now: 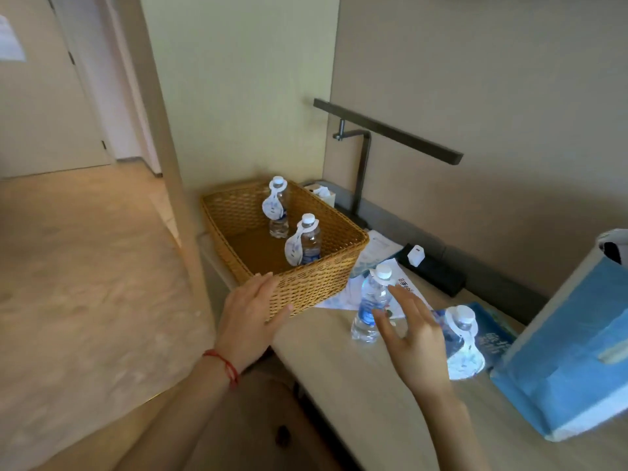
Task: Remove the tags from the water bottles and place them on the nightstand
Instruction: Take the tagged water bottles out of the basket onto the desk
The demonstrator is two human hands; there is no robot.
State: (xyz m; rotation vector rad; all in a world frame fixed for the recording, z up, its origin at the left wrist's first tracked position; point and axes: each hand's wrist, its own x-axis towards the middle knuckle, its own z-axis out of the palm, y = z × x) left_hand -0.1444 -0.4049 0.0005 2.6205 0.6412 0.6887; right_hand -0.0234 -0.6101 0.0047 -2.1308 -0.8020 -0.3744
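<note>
- The left hand [253, 312], a red string around its wrist, lies flat with fingers straight against the near corner of the wicker basket [316, 283], gripping nothing.
- The basket sits at the nightstand's [339, 375] far-left end, about 11 o'clock from the hands. Two water bottles stand upright inside: the far bottle [279, 212] and, at its 5 o'clock, the nearer basket bottle [307, 244]. Each carries a white paper tag hanging from its neck.
- A third bottle [368, 309] stands on the nightstand just right of the basket, a tag collar under its cap.
- The right hand [413, 338] hovers beside it, fingers spread and loose, holding nothing; I cannot tell whether the fingertips touch it.
- At the hand's 3 o'clock stands a fourth bottle [462, 345], tag hanging down its front.
- A blue paper bag [571, 351] stands at the far right.
</note>
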